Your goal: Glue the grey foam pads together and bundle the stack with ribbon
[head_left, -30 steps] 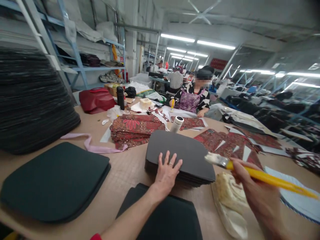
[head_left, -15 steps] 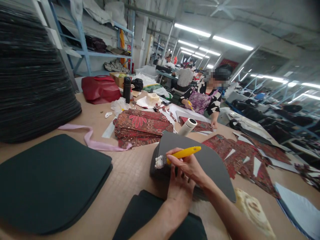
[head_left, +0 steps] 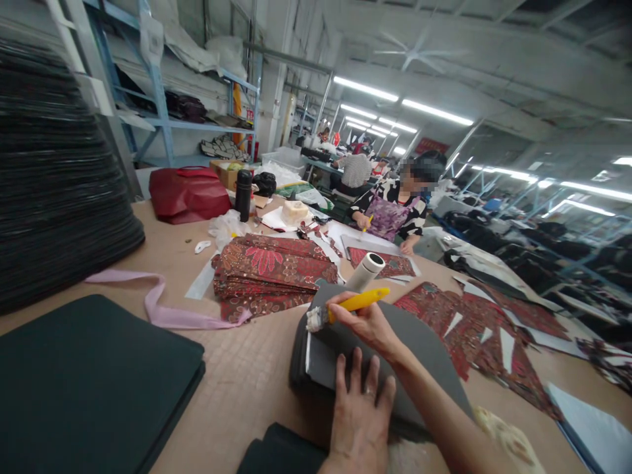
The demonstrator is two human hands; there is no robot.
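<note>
My right hand (head_left: 368, 322) grips a paintbrush (head_left: 363, 299) by its yellow handle. Thick white paste coats the bristles, which are at the far left corner of a stack of dark grey curved panels (head_left: 419, 342). A white streak of paste runs along the stack's left edge on the top panel. My left hand (head_left: 360, 401) lies flat on that panel with fingers spread, a ring on one of them. Another pile of dark panels (head_left: 99, 375) lies to the left, and a smaller dark pile (head_left: 281, 451) shows at the bottom, partly cut off.
Red patterned fabric pieces (head_left: 276, 270) lie beyond the stack, more (head_left: 474, 322) to the right. A white bottle (head_left: 364, 273) stands just behind it. A pink strip (head_left: 192, 319) crosses the left side. Across the table a person (head_left: 392, 204) works. A tall black stack (head_left: 54, 184) rises at left.
My left hand has come back toward me from beneath the right hand and now lies spread on the panel. A white paste line now shows along the left edge. The camera view has shifted.
</note>
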